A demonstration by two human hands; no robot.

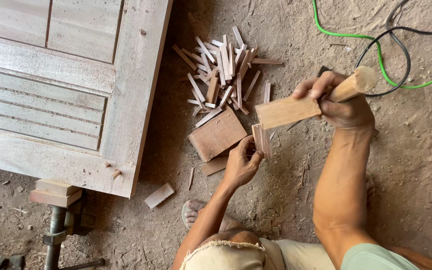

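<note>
Pale unfinished wooden door frame (136,95): matt, sanded smooth, dusty. Heap of thin raw wood slivers (223,70): matt, rough-cut. Square reddish-brown wooden block (217,134): matt, sawn face. Light wooden mallet (301,105): bare, worn. Glossy green plastic-sheathed cable (371,45). Dark metal clamp screw (56,235): dull. Earth floor (416,165): rough, sawdust-strewn.

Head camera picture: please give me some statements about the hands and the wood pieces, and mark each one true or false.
1. The right hand holds a wooden mallet. True.
2. The left hand holds a small wood piece upright. True.
3. The pile of wood strips lies on the door panel. False: it lies on the dirt floor, beside the door panel.
4. The green cable is wrapped around the right hand. False: it lies on the floor, apart from it.
5. A flat square block lies near the left hand. True.
</note>
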